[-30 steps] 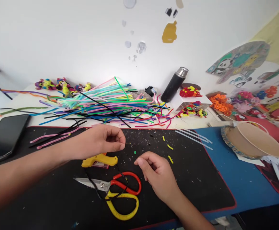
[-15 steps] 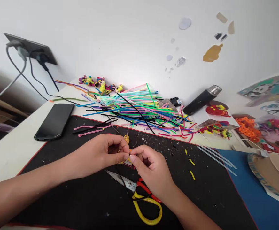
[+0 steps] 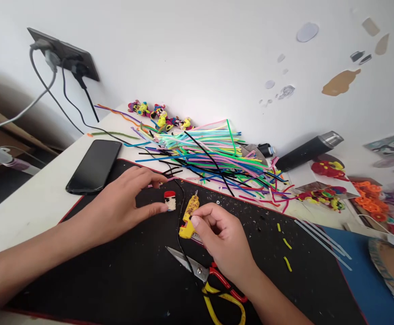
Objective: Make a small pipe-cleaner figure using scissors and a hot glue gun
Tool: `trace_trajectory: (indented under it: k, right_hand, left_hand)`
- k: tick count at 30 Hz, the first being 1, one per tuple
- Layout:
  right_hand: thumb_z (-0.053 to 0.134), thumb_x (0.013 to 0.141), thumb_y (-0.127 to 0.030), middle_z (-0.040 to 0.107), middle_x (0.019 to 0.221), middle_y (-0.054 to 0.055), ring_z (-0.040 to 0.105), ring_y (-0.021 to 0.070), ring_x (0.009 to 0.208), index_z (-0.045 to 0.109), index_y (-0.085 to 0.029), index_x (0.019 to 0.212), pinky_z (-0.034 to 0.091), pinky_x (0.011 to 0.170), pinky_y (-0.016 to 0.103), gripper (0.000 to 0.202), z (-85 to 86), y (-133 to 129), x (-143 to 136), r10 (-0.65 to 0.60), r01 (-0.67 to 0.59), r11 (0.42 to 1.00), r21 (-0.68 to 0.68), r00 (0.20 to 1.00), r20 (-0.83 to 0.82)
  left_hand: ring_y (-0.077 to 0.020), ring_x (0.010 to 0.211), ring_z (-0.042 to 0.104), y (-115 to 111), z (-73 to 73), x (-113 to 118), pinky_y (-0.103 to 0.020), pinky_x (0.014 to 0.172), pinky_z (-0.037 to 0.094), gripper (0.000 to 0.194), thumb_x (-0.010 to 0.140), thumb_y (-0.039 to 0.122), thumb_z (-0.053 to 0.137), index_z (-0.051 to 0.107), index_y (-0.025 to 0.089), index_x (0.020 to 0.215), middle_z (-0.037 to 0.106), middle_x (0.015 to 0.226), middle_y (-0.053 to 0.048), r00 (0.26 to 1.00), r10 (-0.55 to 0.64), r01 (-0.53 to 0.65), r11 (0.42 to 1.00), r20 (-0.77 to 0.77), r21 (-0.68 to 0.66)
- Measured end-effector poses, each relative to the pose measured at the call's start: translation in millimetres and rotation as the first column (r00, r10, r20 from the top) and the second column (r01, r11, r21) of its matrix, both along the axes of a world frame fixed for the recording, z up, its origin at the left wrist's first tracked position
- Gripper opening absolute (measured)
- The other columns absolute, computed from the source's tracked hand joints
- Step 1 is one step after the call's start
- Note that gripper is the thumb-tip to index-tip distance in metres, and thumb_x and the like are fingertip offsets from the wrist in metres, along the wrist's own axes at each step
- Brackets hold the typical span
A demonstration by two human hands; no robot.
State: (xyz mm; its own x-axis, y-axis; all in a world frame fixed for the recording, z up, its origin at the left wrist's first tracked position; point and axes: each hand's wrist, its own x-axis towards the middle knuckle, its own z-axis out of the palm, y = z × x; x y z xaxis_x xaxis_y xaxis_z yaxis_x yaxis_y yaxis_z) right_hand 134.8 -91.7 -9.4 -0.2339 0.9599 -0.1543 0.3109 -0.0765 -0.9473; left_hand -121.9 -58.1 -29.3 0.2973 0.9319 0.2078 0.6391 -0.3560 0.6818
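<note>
My left hand point(image 3: 129, 196) is spread above the black mat, thumb and fingers apart. Its thumb tip reaches the side of a small fuzzy head-like piece point(image 3: 170, 201), red on top and white below with dark spots. My right hand point(image 3: 222, 230) is closed in a pinch; a tiny dark bit shows at its fingertips, too small to name. Just left of those fingertips lies a yellow glue gun point(image 3: 191, 208), partly hidden by them, with its cord running past. Below, scissors point(image 3: 200, 271) with red and yellow handles lie on the mat.
A heap of coloured pipe cleaners point(image 3: 203, 149) lies along the wall. A phone point(image 3: 94, 166) is at the left, a black flask point(image 3: 308, 151) at the right. Short yellow pieces point(image 3: 286, 243) and clear glue sticks point(image 3: 325, 241) lie right of my hands. Finished figures point(image 3: 161, 116) stand behind.
My hands were together, fingertips meeting; now they are apart. The left has opened and moved left to the red-and-white piece, while the right keeps its pinch. The view has shifted.
</note>
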Motion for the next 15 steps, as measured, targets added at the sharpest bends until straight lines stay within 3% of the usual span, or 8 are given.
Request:
trace_trajectory:
  k: [3,6,15]
  right_hand:
    - [0.065,0.096,-0.037,0.042,0.057,-0.008,0.037,0.0103,0.050,0.068,-0.020,0.087,0.031,0.051,0.025,0.020,-2.8,5,-2,-0.005,0.004,0.999,-0.040,1.000,-0.017]
    - [0.066,0.096,-0.037,0.042,0.056,-0.008,0.037,0.0103,0.050,0.068,-0.020,0.085,0.031,0.050,0.025,0.020,-4.4,8,-5,0.016,-0.016,0.998,-0.052,1.000,-0.003]
    - [0.066,0.096,-0.036,0.042,0.056,-0.008,0.036,0.0103,0.051,0.068,-0.020,0.084,0.032,0.052,0.024,0.019,-12.2,18,-6,0.030,-0.031,0.996,-0.082,0.999,-0.013]
  left_hand:
    - [-0.0357,0.123,0.063,3,-19.9,-8,-0.052,0.106,0.052,0.066,0.091,0.069,0.071,0.066,0.020,0.135,0.071,0.129,-0.013,0.979,-0.050,0.065,0.995,-0.196,0.070]
    - [-0.0363,0.123,0.061,5,-31.7,-4,-0.054,0.106,0.051,0.069,0.093,0.064,0.071,0.062,0.017,0.142,0.069,0.131,-0.015,0.952,-0.080,0.109,0.991,-0.296,0.083]
    - [-0.0335,0.113,0.062,13,-38.7,10,-0.049,0.099,0.053,0.044,0.094,0.047,0.076,0.068,0.016,0.125,0.069,0.122,-0.012,0.930,-0.134,0.165,0.984,-0.343,0.062]
